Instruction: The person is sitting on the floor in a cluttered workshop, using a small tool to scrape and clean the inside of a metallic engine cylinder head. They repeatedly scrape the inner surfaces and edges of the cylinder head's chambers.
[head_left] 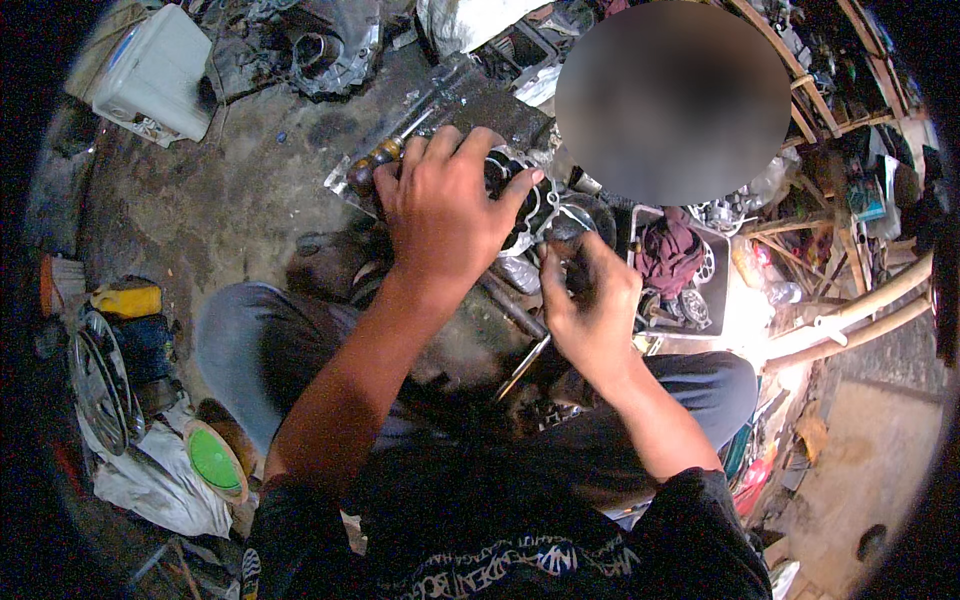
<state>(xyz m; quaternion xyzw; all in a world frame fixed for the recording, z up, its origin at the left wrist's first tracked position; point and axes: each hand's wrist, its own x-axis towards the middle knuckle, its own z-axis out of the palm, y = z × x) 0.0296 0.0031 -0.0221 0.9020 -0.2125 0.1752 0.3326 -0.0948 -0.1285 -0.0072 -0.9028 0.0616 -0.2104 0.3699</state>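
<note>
A metal engine casing [548,222] with a pale, bolt-holed rim and a dark opening stands between my hands. My left hand [445,200] lies over its left side, fingers bent across the far part and thumb stretched along the rim. Part of the casing is hidden beneath that hand. At the casing's near right edge, my right hand [595,305] is closed in a pinch; whatever it grips is too small to tell. A screwdriver with an amber handle [378,158] lies just beyond my left fingers. Below the casing, a thin metal rod [523,368] slants between my legs.
On the right, a grey bin [712,318] holds a maroon rag [668,255] and metal parts. A white plastic container [165,75] stands far left, and a larger engine part [325,50] lies at the back. Wheel-like rings [100,385] and a green disc [213,458] are at left.
</note>
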